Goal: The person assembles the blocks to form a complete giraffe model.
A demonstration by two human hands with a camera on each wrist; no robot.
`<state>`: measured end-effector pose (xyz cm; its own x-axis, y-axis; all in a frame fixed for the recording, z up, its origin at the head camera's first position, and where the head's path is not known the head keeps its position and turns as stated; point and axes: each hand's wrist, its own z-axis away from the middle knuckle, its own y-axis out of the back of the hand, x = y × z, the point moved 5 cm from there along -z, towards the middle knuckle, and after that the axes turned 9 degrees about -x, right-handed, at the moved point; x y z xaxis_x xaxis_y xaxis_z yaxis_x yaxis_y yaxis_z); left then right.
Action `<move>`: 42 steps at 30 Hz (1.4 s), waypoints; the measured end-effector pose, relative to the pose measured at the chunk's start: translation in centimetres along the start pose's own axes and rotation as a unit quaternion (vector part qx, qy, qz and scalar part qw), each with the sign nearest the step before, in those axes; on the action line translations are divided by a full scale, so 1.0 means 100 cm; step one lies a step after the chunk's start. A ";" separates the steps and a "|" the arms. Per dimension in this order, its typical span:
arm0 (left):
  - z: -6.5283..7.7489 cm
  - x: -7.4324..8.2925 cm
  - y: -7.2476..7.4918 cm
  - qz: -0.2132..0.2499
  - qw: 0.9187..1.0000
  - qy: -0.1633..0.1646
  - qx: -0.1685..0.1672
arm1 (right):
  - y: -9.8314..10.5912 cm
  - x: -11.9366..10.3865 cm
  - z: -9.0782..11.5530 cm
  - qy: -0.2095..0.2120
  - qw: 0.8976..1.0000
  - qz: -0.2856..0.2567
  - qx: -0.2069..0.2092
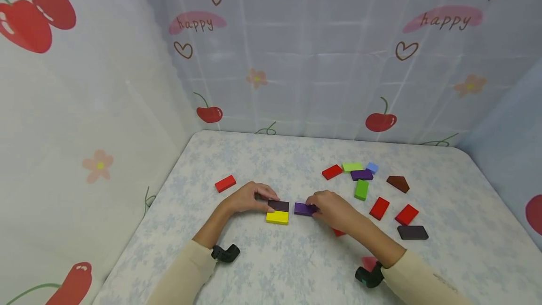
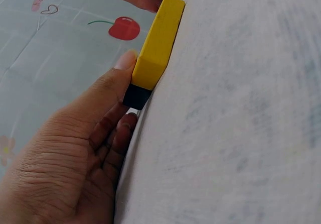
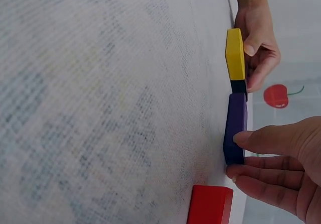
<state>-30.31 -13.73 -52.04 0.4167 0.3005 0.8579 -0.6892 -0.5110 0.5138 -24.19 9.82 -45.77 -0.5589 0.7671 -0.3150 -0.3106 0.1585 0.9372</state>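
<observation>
A black block (image 1: 278, 206) and a yellow block (image 1: 277, 218) lie side by side on the table, long sides together, the yellow one nearer me. My left hand (image 1: 251, 197) grips the black block at its left end, thumb near the seam with the yellow block and fingers on the far side. In the left wrist view the thumb (image 2: 103, 91) lies close against the yellow block's end. Just right of the pair, a small gap away, is a purple block (image 1: 302, 209). My right hand (image 1: 332, 208) pinches its right end between thumb and fingers.
A red block (image 1: 225, 183) lies at the left. Several blocks spread over the right side, among them a green block (image 1: 361, 190), a brown block (image 1: 398, 183) and another black block (image 1: 412, 232). One red block (image 3: 210, 204) sits close to my right hand, partly hidden in the head view.
</observation>
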 end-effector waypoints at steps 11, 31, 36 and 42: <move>-0.004 0.003 0.001 0.005 1.000 0.004 -0.006 | -0.003 -0.006 -0.009 0.005 1.000 0.011 -0.002; 0.006 0.034 0.003 0.017 1.000 -0.007 -0.006 | 0.004 -0.006 -0.004 -0.058 0.997 0.042 -0.003; 0.006 0.033 0.003 0.016 1.000 -0.013 -0.002 | 0.021 0.004 0.019 -0.078 0.997 0.020 0.019; 0.007 0.032 0.002 0.015 1.000 -0.018 -0.007 | 0.036 0.031 0.051 -0.102 0.993 0.025 0.050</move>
<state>-28.76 -13.42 -49.17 0.4160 0.2556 0.8727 -0.7100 -0.5084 0.4873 -23.14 15.91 -42.59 -0.4008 0.8841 -0.2404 -0.2022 0.1706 0.9644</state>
